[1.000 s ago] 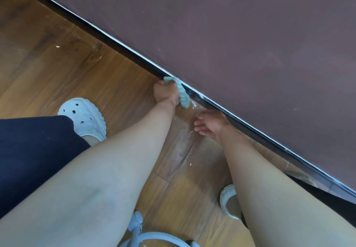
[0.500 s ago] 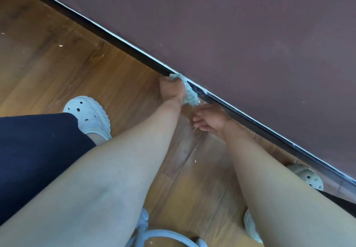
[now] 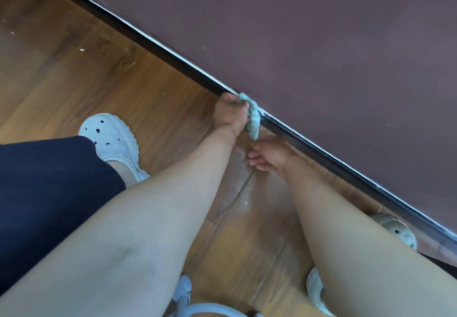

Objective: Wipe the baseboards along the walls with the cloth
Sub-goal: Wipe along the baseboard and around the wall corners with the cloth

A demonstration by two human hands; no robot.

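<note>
Mid-wipe, by the look of it. The right hand sits low near the floor, fingers loosely curled and holding nothing. Just beyond, the left hand clamps the cloth, bunched against the baseboard right at its fingertips. Next call: slide along the strip, pressure steady.
</note>
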